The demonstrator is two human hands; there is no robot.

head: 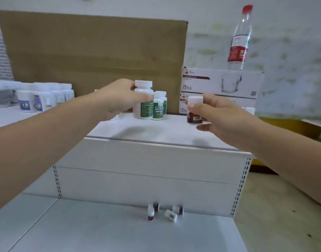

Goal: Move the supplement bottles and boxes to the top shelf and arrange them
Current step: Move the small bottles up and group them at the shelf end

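Nearest, on the grey lower shelf [101, 230], four small dark-red bottles with white caps [165, 211] sit against the back panel, two upright and two on their sides. Above them, both arms reach to the white top shelf [156, 131]. The left hand [117, 99] wraps thumb and fingers round a tall white plastic bottle with a green label [143, 104], just beside two smaller green-labelled white bottles [159, 106] standing on that shelf. The right hand [216, 113] pinches a dark brown bottle with a white cap [194, 110] near its top; whether either held bottle touches the shelf cannot be told. Further left stand blue-labelled white bottles [43, 99]. Behind are a brown cardboard sheet [94, 51], stacked white glassware boxes [221, 82] and, on them, a clear red-capped water bottle [239, 39].
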